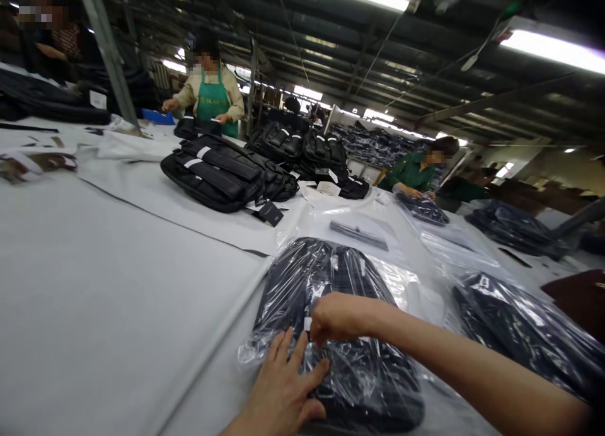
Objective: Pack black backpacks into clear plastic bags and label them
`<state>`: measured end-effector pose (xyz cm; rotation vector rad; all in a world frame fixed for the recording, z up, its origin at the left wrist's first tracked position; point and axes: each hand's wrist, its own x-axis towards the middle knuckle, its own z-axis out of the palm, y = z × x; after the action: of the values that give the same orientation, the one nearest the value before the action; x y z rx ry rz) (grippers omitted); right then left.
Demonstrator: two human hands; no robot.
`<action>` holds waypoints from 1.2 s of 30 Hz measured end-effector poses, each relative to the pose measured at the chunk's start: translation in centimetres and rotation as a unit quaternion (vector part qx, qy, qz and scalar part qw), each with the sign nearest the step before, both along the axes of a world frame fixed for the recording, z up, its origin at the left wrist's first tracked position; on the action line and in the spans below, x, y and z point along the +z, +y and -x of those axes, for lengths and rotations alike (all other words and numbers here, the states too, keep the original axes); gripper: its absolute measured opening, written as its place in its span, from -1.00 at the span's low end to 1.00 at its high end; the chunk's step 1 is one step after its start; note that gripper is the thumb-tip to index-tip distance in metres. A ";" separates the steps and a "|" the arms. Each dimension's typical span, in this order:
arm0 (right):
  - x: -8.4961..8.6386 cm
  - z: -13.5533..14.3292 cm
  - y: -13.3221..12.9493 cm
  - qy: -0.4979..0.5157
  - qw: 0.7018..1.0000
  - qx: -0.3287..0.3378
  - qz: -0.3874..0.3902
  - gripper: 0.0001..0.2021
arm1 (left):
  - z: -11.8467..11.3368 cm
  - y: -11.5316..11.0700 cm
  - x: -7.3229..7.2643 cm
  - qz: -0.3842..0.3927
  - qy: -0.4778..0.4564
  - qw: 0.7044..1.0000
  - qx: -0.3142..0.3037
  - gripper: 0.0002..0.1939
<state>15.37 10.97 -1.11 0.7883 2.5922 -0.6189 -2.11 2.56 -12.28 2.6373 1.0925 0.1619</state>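
Head view, with clock directions taken from the middle of the black backpack [371, 370] that lies flat on a white-covered table [142, 297], at the lower centre, under both of the person's bare hands. A loose clear plastic bag [253, 354] encloses it, glossy and wrinkled. The backpack's long axis runs from 11 o'clock, its far end, to 5 o'clock, its near end.

The left hand [293, 382] comes in from 7 o'clock, palm down, fingers spread wide on the plastic near the backpack's left edge; it appears to grip nothing. The right hand [338, 319] is nearer the middle, its forearm crossing the backpack from 4 o'clock. Its fingers are curled under, just beyond the left fingertips and beside a small white label [307, 324]. Whether they pinch the label or the plastic cannot be told. The backpack therefore lies directly beneath both sets of fingers, with more of its near end toward 5 o'clock.

At 12 o'clock is a flat clear sheet with a dark strip [358, 234]; at 3 o'clock, another plastic-wrapped dark bag [520, 329]. Toward 10 o'clock sits a pile of black backpacks [222, 177]. Beyond, a co-worker in a green apron [212, 99] stands at 11 o'clock.
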 end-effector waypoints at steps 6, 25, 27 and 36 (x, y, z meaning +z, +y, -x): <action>-3.1 2.1 0.7 -0.111 0.987 0.081 -0.082 -0.86 | -0.1 0.4 -0.2 -0.005 0.013 1.000 -0.008 -0.21; -4.5 -4.8 1.3 0.227 0.908 -0.341 -0.090 -0.82 | 0.3 0.9 -2.2 -0.222 -0.004 0.974 -0.052 -0.26; -5.1 -3.7 -2.1 0.252 0.898 -0.348 -0.097 -0.85 | 0.3 0.8 -2.3 -0.214 0.001 0.976 -0.044 -0.20; -5.1 -7.9 -6.1 0.350 0.802 -0.483 -0.031 -0.74 | 0.4 0.9 -2.4 -0.252 -0.008 0.967 -0.047 -0.19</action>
<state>23.31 4.89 -6.22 2.3233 2.6170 -1.2947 -2.47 3.49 -14.65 3.1157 1.0256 0.5018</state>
